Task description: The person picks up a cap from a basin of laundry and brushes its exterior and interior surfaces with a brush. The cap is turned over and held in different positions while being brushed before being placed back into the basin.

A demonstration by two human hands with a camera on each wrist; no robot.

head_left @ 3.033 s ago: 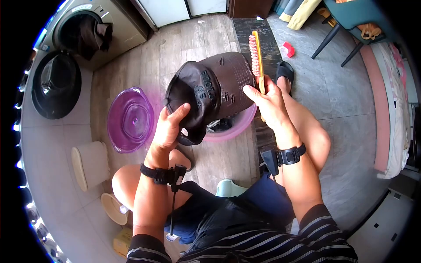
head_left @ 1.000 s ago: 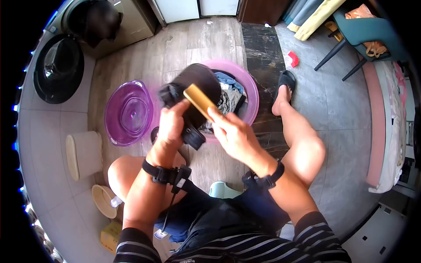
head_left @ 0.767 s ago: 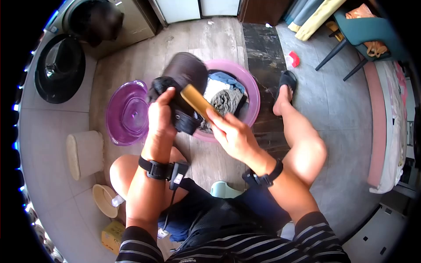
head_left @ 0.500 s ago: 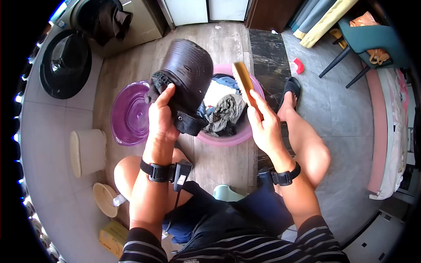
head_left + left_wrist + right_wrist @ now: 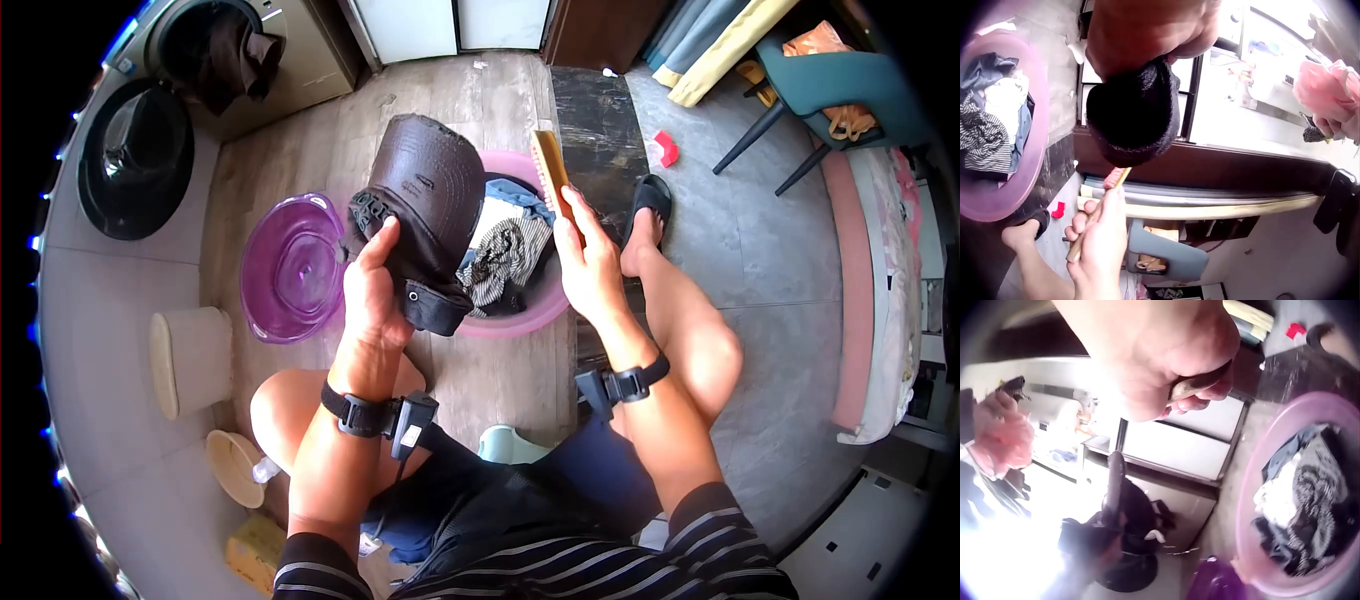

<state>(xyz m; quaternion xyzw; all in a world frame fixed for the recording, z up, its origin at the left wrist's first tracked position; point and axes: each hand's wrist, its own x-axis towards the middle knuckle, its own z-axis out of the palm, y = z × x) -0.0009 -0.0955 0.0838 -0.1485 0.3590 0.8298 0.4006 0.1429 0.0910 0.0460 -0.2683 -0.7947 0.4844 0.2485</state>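
Note:
A dark brown cap (image 5: 428, 180) with a worn, cracked brim and raised lettering is gripped by my left hand (image 5: 374, 290), thumb on its front; its brim points up and away. My right hand (image 5: 592, 262) holds a wooden brush (image 5: 552, 172), bristles facing left toward the cap, with a gap between the two. In the left wrist view the brush handle (image 5: 1076, 249) lies within the curled fingers. Behind the cap stands a pink tub (image 5: 545, 312) with striped, white and blue clothes (image 5: 510, 255) in it.
A purple basin (image 5: 296, 268) sits left of the tub. Beyond are an open washing machine (image 5: 310, 60) with dark cloth hanging out, a white bin (image 5: 192, 362), and a green chair (image 5: 850, 75) at the upper right. A slippered foot (image 5: 645, 225) rests right of the tub.
The brush was against or over the cap about a second ago; it has since moved right, away from it. The cap, earlier turned sideways, now has its brim pointing up. Both hands keep their grip.

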